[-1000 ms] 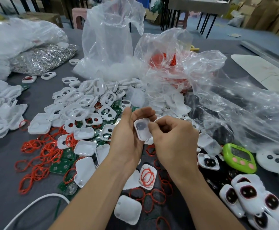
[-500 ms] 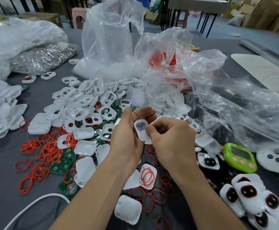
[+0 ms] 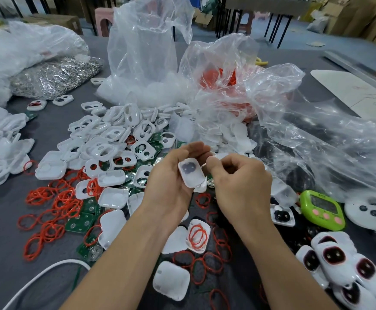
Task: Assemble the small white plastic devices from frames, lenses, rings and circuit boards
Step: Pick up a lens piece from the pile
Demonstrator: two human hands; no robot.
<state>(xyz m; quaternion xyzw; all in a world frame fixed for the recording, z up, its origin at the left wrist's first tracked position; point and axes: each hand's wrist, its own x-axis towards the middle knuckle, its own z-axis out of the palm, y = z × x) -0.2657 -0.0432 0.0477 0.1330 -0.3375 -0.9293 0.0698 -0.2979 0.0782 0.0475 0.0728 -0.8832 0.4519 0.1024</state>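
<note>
My left hand point(image 3: 167, 182) holds a small white frame with a dark lens point(image 3: 191, 172) upright between thumb and fingers, above the table's middle. My right hand point(image 3: 238, 182) sits just right of it, fingers curled, thumb and forefinger pinched together near the frame's upper right edge; what they pinch is too small to tell. White frames point(image 3: 106, 139) lie piled behind my hands. Orange rings point(image 3: 55, 204) and green circuit boards point(image 3: 79, 222) are scattered at the left. Finished white devices point(image 3: 336, 258) with dark red lenses lie at the lower right.
Clear plastic bags point(image 3: 146, 52) of parts stand at the back, one holding orange rings point(image 3: 218, 81). A bag of metal pieces point(image 3: 53, 74) lies back left. A green timer point(image 3: 322, 209) sits at the right. A white cable point(image 3: 39, 276) curves at the lower left.
My right hand has drawn slightly to the right, away from the frame's face, its thumb and forefinger still pinched. My left hand keeps the frame in about the same place.
</note>
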